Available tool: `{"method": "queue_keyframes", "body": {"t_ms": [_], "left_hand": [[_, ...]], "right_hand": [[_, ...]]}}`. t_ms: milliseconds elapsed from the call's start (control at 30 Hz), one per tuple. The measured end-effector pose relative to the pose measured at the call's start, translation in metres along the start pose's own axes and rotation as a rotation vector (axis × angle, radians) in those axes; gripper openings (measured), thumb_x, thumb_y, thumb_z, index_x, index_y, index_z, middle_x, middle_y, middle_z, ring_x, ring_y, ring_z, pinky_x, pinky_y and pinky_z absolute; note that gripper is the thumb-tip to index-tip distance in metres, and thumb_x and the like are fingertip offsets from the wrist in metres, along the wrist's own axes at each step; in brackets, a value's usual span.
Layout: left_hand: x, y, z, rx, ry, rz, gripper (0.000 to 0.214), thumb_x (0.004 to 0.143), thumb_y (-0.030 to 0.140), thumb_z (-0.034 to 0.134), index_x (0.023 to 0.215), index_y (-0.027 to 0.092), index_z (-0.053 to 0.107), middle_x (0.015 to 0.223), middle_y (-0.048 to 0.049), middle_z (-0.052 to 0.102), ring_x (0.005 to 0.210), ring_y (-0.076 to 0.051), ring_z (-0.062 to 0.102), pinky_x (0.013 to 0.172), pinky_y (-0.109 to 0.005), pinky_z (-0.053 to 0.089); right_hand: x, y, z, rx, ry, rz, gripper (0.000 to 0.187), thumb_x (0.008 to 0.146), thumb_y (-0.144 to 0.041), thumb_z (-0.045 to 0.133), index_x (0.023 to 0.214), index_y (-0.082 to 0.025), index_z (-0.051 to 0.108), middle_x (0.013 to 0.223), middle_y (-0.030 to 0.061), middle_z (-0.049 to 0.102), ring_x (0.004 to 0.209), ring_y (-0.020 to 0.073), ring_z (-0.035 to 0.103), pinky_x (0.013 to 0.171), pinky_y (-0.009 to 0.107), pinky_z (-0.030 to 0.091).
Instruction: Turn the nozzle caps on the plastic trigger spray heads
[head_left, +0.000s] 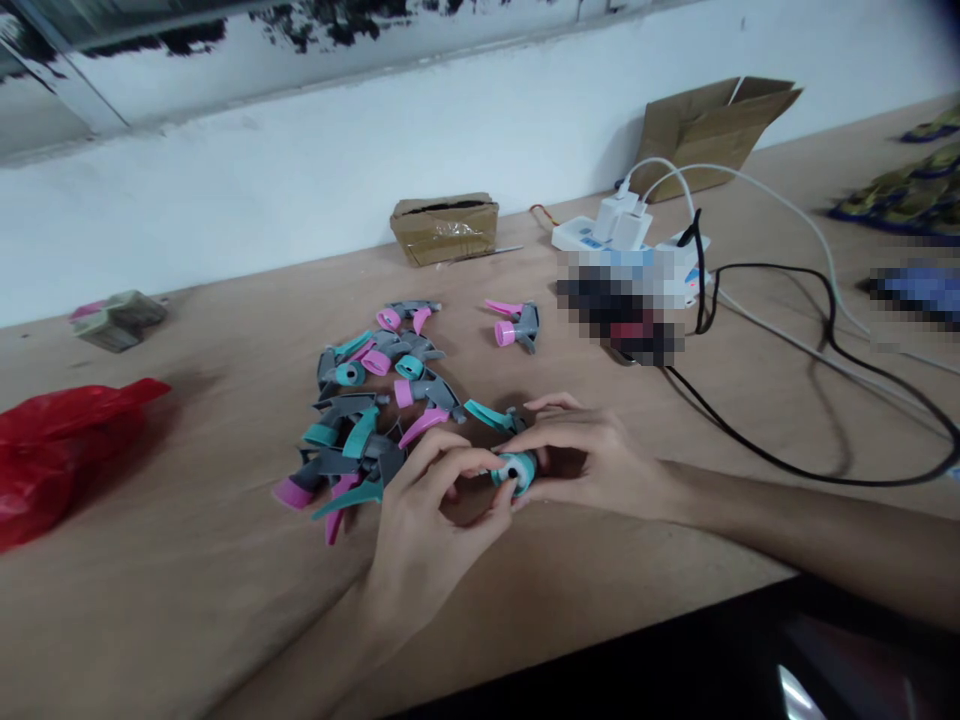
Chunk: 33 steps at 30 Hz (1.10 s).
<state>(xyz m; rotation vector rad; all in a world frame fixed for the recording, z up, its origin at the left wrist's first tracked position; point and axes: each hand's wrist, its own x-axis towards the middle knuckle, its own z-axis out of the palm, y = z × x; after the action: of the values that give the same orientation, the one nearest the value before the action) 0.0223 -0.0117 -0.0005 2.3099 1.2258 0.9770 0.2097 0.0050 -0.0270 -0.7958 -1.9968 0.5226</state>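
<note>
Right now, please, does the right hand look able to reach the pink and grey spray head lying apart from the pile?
Probably yes: nothing seems to block the pink and grey spray head, though the right hand holds a teal spray head.

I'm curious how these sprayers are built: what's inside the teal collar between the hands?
Inside the teal collar, a pale surface shows with a dark spot, hole or part unclear. Anything deeper is hidden; the fingertips of the left hand cover some of the rim.

Left fingers (471, 460) and right fingers (556, 433) hold a teal-collared spray head (526, 468)
</note>
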Motion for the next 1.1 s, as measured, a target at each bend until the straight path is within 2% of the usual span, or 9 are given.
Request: {"method": "queue_keyframes", "body": {"t_ms": [367, 467, 567, 933, 1100], "left_hand": [[0.0004, 0.0000, 0.0002, 0.018, -0.029, -0.012, 0.009, 0.075, 0.013, 0.062, 0.081, 0.020, 0.062, 0.080, 0.0003, 0.056, 0.068, -0.010, 0.053, 0.055, -0.021, 0.044], [-0.0001, 0.0007, -0.0005, 0.046, -0.025, 0.032, 0.008, 0.077, 0.015, 0.061, 0.083, 0.020, 0.063, 0.078, 0.0004, 0.056, 0.068, -0.010, 0.054, 0.059, -0.021, 0.046], [-0.0007, 0.0013, -0.0015, 0.064, -0.025, 0.061, 0.009, 0.078, 0.016, 0.060, 0.085, 0.021, 0.065, 0.077, 0.0008, 0.056, 0.067, -0.009, 0.055, 0.062, -0.021, 0.047], [-0.0006, 0.0024, 0.0003, 0.045, -0.081, -0.071, 0.004, 0.073, 0.017, 0.063, 0.075, 0.020, 0.063, 0.073, 0.0016, 0.055, 0.062, -0.008, 0.053, 0.054, -0.019, 0.044], [-0.0013, 0.0040, 0.0021, 0.029, -0.112, -0.156, 0.001, 0.075, 0.019, 0.062, 0.075, 0.019, 0.062, 0.074, 0.0024, 0.054, 0.060, -0.008, 0.053, 0.055, -0.019, 0.043]], "right_hand": [[0.0003, -0.0002, -0.0003, -0.001, 0.006, -0.016, 0.028, 0.067, -0.033, 0.073, 0.090, -0.019, 0.065, 0.068, -0.0038, 0.067, 0.066, 0.0099, 0.062, 0.092, 0.033, 0.041], [0.0003, 0.0005, -0.0001, -0.015, 0.012, -0.011, 0.028, 0.066, -0.033, 0.073, 0.089, -0.020, 0.065, 0.071, -0.0028, 0.068, 0.070, 0.0111, 0.062, 0.091, 0.033, 0.041], [0.0006, 0.0005, 0.0006, -0.025, 0.015, -0.020, 0.028, 0.067, -0.034, 0.072, 0.088, -0.019, 0.064, 0.066, -0.0033, 0.066, 0.065, 0.0106, 0.061, 0.090, 0.034, 0.042], [-0.0031, 0.0001, 0.0044, -0.063, -0.004, -0.079, 0.020, 0.073, -0.032, 0.067, 0.085, -0.018, 0.060, 0.060, -0.0063, 0.056, 0.055, 0.0069, 0.052, 0.088, 0.032, 0.042], [-0.0031, -0.0002, 0.0040, -0.097, -0.010, -0.074, 0.023, 0.073, -0.033, 0.068, 0.087, -0.017, 0.059, 0.070, -0.0033, 0.062, 0.064, 0.0085, 0.057, 0.090, 0.033, 0.040]]}}
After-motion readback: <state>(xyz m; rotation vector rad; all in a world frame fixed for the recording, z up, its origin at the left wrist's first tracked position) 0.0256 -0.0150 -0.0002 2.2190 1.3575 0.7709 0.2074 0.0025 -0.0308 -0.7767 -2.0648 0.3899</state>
